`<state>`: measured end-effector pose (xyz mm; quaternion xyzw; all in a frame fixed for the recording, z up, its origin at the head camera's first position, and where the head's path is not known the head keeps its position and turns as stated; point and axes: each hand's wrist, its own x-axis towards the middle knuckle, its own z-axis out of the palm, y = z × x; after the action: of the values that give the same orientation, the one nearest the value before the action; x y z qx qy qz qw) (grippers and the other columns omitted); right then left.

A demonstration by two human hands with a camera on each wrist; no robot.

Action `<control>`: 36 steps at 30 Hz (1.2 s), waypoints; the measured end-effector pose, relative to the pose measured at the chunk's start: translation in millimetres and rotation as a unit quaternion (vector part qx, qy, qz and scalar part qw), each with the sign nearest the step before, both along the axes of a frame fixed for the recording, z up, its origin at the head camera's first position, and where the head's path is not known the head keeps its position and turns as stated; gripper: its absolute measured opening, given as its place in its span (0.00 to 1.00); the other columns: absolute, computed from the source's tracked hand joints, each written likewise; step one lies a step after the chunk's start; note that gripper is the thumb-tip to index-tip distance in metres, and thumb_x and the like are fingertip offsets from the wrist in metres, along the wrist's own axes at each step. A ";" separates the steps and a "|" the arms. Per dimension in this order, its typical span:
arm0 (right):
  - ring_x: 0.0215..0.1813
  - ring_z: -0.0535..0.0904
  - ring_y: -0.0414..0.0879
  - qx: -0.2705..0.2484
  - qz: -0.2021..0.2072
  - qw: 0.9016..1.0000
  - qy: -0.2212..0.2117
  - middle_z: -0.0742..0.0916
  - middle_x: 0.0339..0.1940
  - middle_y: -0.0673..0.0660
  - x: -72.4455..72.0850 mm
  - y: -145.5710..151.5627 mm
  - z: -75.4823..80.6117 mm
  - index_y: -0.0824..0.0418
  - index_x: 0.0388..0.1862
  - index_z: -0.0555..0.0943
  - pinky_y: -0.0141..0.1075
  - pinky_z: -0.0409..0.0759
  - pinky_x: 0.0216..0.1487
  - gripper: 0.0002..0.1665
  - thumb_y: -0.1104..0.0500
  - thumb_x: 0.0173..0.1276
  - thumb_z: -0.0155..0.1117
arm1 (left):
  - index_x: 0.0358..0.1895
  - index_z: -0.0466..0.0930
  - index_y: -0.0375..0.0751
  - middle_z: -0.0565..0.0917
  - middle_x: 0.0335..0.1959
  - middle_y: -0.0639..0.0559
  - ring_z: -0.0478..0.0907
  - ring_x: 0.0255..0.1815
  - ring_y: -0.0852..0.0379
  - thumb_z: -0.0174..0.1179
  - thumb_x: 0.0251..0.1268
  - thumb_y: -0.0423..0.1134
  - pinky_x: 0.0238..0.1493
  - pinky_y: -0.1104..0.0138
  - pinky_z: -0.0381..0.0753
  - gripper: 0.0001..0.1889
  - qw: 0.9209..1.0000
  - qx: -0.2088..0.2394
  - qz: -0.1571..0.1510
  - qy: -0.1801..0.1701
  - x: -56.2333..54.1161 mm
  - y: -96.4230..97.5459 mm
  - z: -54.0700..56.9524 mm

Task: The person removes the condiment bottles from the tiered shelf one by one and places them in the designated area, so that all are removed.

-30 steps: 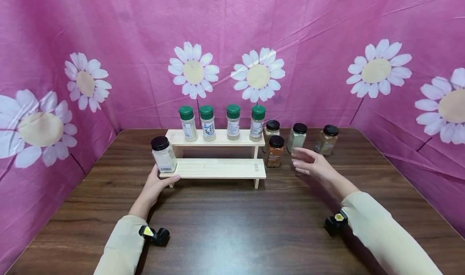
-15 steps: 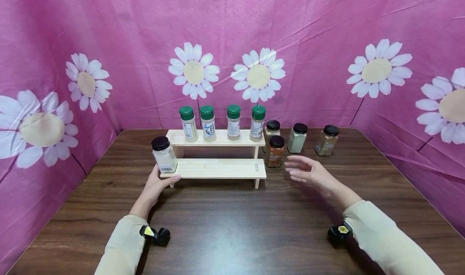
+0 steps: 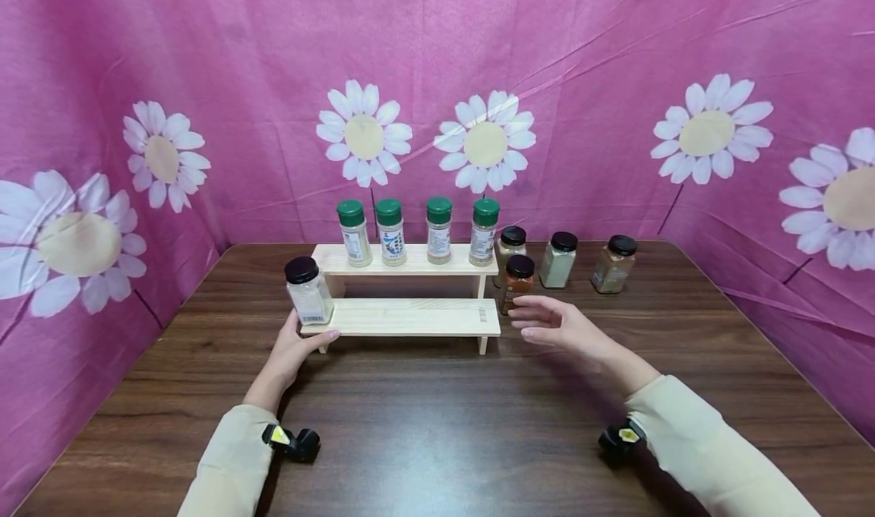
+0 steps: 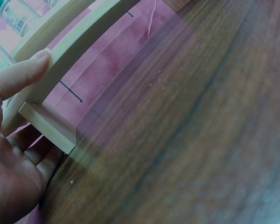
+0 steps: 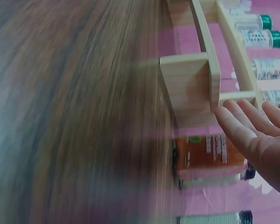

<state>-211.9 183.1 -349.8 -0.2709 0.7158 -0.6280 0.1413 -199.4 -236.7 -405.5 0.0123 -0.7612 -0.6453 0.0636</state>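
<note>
A two-tier wooden spice rack (image 3: 410,317) stands on the table, and my left hand (image 3: 290,354) grips the left end of its lower shelf. In the left wrist view the thumb (image 4: 25,74) lies along the shelf's front edge, with the other fingers behind the leg. On that end of the shelf is a black-lidded jar of pale powder (image 3: 311,301). My right hand (image 3: 567,331), fingers extended and holding nothing, is beside the rack's right end. It partly covers an orange-red spice jar (image 3: 514,288) in the head view.
Several green-capped shakers (image 3: 439,232) line the upper shelf. Behind the orange-red jar, a black-lidded jar (image 3: 510,244) is partly hidden. Farther right stand a pale green jar (image 3: 559,260) and a brown spice jar (image 3: 613,265). A pink flowered cloth (image 3: 581,160) hangs behind the table.
My right hand has moved left and slightly toward me, from near the pale green jar to the front of the orange-red jar. My left hand and the rack have stayed put.
</note>
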 end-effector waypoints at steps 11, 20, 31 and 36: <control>0.51 0.67 0.65 -0.015 0.019 1.000 -0.011 0.70 0.51 0.75 -4.2 -31.1 6.2 0.77 0.57 0.59 0.39 0.71 0.45 0.33 0.67 0.56 0.59 | 0.62 0.51 0.37 0.59 0.59 0.41 0.53 0.58 0.51 0.65 0.44 0.32 0.58 0.60 0.47 0.40 1.000 0.001 0.002 -0.008 2.4 1.2 3.8; 0.51 0.68 0.63 -0.007 0.001 1.000 -0.021 0.69 0.52 0.75 -8.2 -41.0 20.3 0.76 0.58 0.60 0.39 0.72 0.45 0.32 0.68 0.56 0.59 | 0.62 0.50 0.37 0.59 0.59 0.42 0.53 0.58 0.51 0.64 0.45 0.31 0.58 0.60 0.47 0.40 1.000 0.002 0.002 -0.011 3.4 2.2 5.5; 0.51 0.70 0.60 0.005 0.014 1.000 0.015 0.75 0.49 0.68 -16.0 -55.9 28.4 0.72 0.56 0.64 0.39 0.72 0.45 0.30 0.66 0.55 0.61 | 0.63 0.49 0.37 0.58 0.59 0.41 0.53 0.58 0.51 0.64 0.45 0.32 0.58 0.60 0.47 0.41 1.000 -0.002 -0.001 -0.011 1.9 1.2 4.3; 0.51 0.69 0.61 0.017 0.021 0.999 0.022 0.76 0.49 0.66 -18.3 -66.5 34.1 0.70 0.57 0.64 0.39 0.71 0.46 0.30 0.65 0.55 0.61 | 0.62 0.51 0.37 0.59 0.59 0.41 0.53 0.58 0.51 0.65 0.44 0.32 0.58 0.60 0.47 0.41 1.000 -0.004 0.004 -0.011 0.9 0.2 1.2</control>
<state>-230.2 116.7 -315.6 -0.2971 0.7235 -0.6066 0.1427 -198.5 -236.4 -404.3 0.0219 -0.7643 -0.6419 0.0574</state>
